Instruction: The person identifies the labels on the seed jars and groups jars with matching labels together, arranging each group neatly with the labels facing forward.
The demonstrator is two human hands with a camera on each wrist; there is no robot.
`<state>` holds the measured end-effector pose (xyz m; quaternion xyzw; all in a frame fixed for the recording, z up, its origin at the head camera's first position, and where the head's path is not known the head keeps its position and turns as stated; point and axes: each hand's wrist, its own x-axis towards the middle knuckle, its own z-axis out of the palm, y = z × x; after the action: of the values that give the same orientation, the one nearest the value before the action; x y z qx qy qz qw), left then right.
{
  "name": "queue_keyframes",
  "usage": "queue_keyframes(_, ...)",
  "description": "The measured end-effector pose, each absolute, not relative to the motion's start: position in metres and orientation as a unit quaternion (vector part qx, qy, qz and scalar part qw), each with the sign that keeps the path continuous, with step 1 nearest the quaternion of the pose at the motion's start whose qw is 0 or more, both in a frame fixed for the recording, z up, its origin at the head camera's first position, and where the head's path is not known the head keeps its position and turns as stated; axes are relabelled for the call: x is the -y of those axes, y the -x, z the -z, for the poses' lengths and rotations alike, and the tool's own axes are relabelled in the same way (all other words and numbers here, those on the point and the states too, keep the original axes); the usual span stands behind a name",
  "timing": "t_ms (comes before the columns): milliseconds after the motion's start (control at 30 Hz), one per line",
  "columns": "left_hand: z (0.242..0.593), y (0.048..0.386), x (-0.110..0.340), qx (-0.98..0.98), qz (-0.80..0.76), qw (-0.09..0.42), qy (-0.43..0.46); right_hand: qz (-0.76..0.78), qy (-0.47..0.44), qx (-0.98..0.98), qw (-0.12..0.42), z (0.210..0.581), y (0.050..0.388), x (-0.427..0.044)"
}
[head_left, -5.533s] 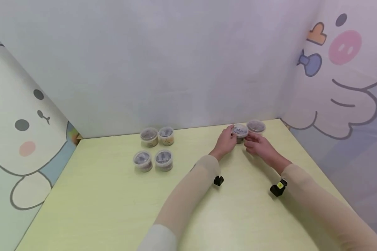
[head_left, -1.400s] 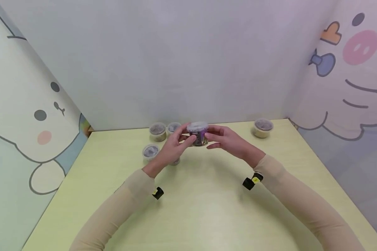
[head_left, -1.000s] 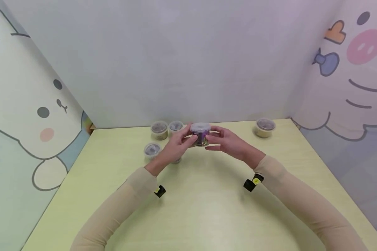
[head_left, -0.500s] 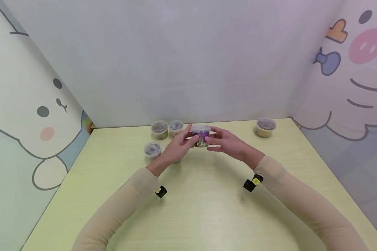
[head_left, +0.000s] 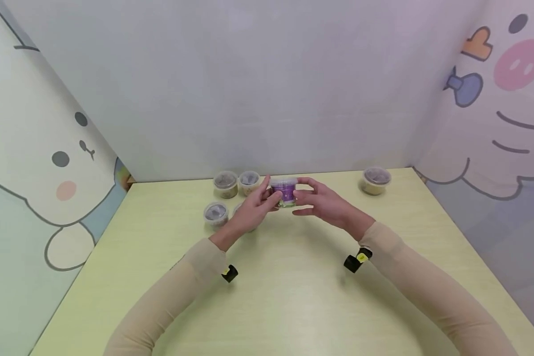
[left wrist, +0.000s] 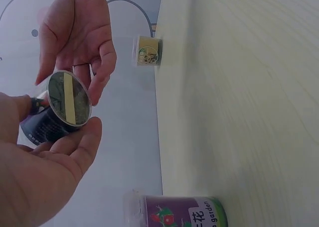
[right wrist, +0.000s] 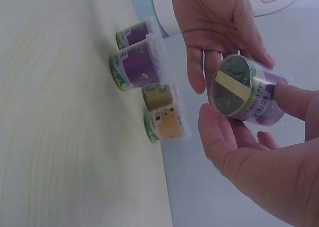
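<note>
A small lidded plastic cup [head_left: 287,194] with a purple label is held off the table between both hands. My left hand [head_left: 250,207] grips its left side, thumb in front. From the right, my right hand [head_left: 327,201] holds it between thumb and fingers. In the right wrist view the cup [right wrist: 249,90] lies tilted, its dark round base with a pale strip showing, and the label carries printed writing. The left wrist view shows the same base, with the left hand's fingers [left wrist: 84,147] curled beneath the cup.
Several similar lidded cups stand in a group at the left rear, including a back-left cup [head_left: 225,185] and a front-left cup [head_left: 216,212]; one is mostly hidden behind my left hand. A tan-labelled cup [head_left: 376,181] stands alone at the right rear. Fabric walls [head_left: 267,99] border the table.
The cup has come from beside the right-rear cup to the table's middle, lifted by both hands. Over the last second it has turned between the fingers, its front going from dark to purple.
</note>
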<state>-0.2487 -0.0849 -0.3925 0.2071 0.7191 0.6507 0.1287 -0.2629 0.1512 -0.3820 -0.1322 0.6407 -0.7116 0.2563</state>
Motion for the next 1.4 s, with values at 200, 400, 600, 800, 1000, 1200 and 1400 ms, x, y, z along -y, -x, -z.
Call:
queue_keyframes(200,0.39,0.248,0.085,-0.723,-0.643,0.114,-0.225,0.733,0.14,-0.608,0.27,0.384,0.265,-0.155)
queue_keyframes(400,0.389,0.246,0.086,-0.729,-0.641,0.109,-0.215,0.737,0.159,-0.59,0.289,0.384,0.264,-0.153)
queue_keyframes(600,0.388,0.245,0.091,-0.716,-0.641,0.106,-0.255,0.741,0.159,-0.595,0.268,0.382,0.263,-0.155)
queue_keyframes(800,0.388,0.248,0.095,-0.724,-0.634,0.077,-0.26,0.735,0.147,-0.615,0.244,0.38,0.262,-0.151)
queue_keyframes(1000,0.39,0.248,0.096,-0.726,-0.638,0.073,-0.248,0.73,0.143,-0.62,0.249,0.377,0.261,-0.148)
queue_keyframes(1200,0.39,0.247,0.099,-0.727,-0.632,0.075,-0.257,0.733,0.144,-0.616,0.251,0.377,0.261,-0.148)
queue_keyframes(1400,0.39,0.247,0.101,-0.73,-0.629,0.078,-0.255,0.736,0.133,-0.614,0.253,0.379,0.26,-0.146)
